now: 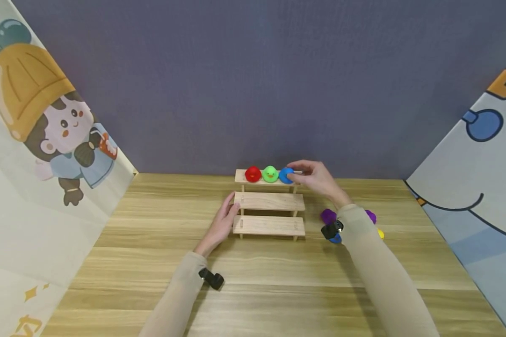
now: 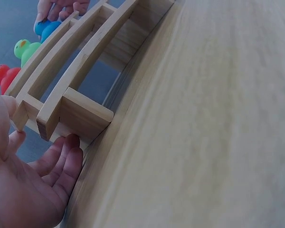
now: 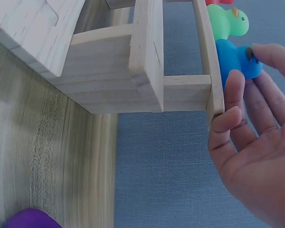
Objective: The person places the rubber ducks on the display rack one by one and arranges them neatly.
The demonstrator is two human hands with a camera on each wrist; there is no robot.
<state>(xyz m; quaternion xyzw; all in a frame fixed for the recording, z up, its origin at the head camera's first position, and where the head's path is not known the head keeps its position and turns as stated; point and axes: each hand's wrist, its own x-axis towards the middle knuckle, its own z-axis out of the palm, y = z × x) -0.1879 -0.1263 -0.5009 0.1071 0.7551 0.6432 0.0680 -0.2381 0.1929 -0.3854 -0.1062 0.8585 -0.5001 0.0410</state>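
A three-tier wooden display stand (image 1: 270, 201) stands on the table. On its top tier sit a red rubber duck (image 1: 253, 174), a green rubber duck (image 1: 270, 174) and, at the right end, a blue rubber duck (image 1: 285, 176). My right hand (image 1: 317, 179) pinches the blue duck between thumb and fingers, as the right wrist view shows with the duck (image 3: 230, 59) against the top plank. At the stand's left end my left hand (image 1: 220, 223) grips it, thumb by the middle tier and curled fingers against the side panel (image 2: 83, 111).
Right of the stand, partly hidden under my right forearm, lie purple (image 1: 328, 216), blue (image 1: 335, 239) and yellow (image 1: 381, 233) things. A dark padded wall (image 1: 253, 93) rises behind the wood-grain table (image 1: 160, 220). Printed panels flank both sides.
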